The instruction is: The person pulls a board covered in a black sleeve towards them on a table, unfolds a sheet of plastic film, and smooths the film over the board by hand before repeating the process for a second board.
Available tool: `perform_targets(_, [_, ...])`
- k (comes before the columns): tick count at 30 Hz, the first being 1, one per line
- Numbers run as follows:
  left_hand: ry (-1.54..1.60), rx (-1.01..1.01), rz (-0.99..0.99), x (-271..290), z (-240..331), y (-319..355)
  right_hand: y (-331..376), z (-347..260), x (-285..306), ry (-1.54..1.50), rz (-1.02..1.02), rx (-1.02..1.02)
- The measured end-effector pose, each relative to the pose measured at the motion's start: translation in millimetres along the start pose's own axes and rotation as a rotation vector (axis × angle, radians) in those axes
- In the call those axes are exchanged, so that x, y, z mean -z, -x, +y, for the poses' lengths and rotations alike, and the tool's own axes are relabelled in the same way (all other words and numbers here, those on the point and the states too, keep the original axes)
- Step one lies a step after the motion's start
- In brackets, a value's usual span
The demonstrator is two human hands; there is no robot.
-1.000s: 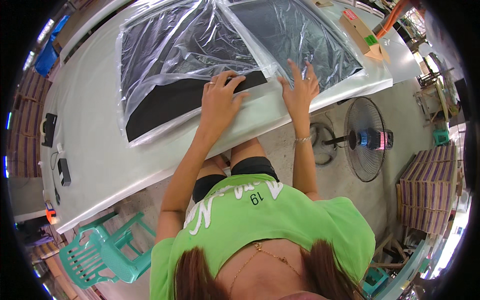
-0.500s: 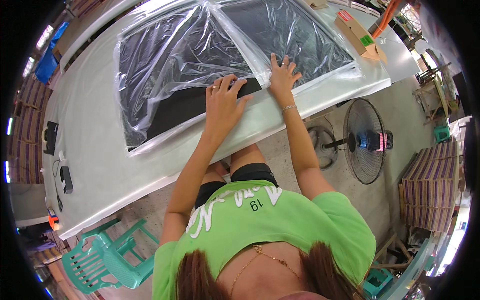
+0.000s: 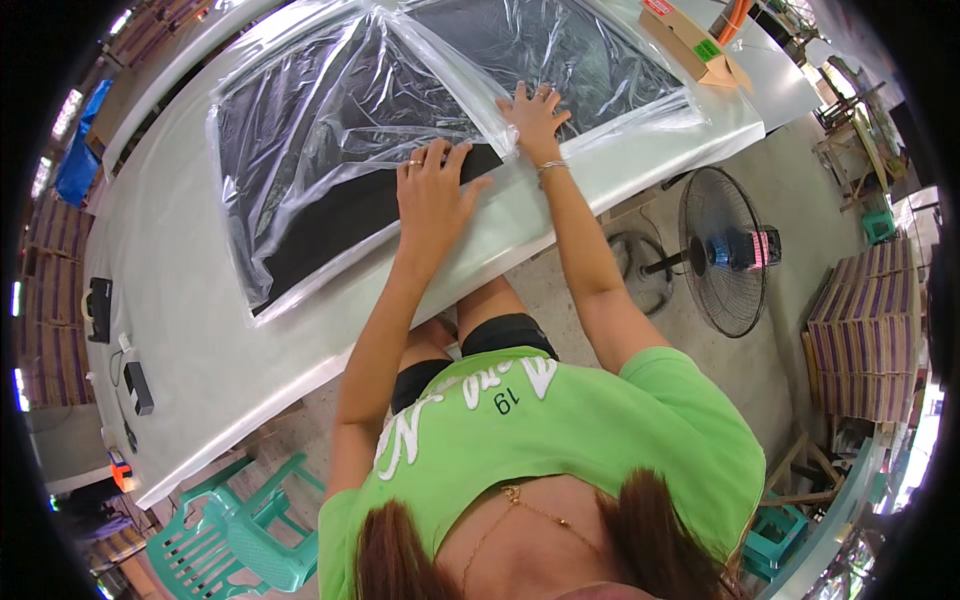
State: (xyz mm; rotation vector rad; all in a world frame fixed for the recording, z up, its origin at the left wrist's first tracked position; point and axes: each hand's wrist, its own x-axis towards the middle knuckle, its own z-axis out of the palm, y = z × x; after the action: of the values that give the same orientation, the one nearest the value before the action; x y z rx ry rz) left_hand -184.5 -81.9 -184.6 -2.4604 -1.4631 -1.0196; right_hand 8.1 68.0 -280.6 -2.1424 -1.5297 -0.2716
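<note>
Two dark flat panels lie side by side on the table under clear plastic film (image 3: 345,100). On the left panel (image 3: 335,232) the film is folded back, baring a black strip along its near edge. My left hand (image 3: 432,200) rests on that strip, fingertips at the film's edge and thumb held apart. Whether it pinches any film is hard to see. Between the two panels, my right hand (image 3: 535,122) presses on the film with its fingers spread. The right panel (image 3: 590,75) is still covered by wrinkled film.
An open cardboard box (image 3: 690,45) lies at the table's far right. At the left end are a black case (image 3: 98,310), a small black box (image 3: 139,388) and a cable. A standing fan (image 3: 722,252) is right of me; a green plastic chair (image 3: 240,530) stands lower left.
The view has shifted slightly, so the table sits a little further left and up. My right hand has slid left across the film toward the seam; my left hand stays on the black strip.
</note>
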Motion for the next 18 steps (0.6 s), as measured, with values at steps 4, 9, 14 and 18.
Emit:
perform_targets(4, [0.043, 0.030, -0.048, 5.7, -2.0, -2.4, 2.9, 36.5, 60.0, -0.457, -0.131, 0.109])
perform_targets(9, [0.117, 0.074, -0.058, 12.4, 1.3, -8.2, 42.4, 73.2, 106.5, -0.761, -0.060, 0.165])
perform_targets(14, [0.294, 0.219, -0.091, 24.3, -2.6, -13.6, 78.8, 56.9, 137.9, -0.913, -0.090, 0.066])
perform_targets(18, [0.211, 0.178, 0.010, 16.1, -3.5, -13.0, 93.1, 39.3, 144.2, -1.093, -0.168, 0.087])
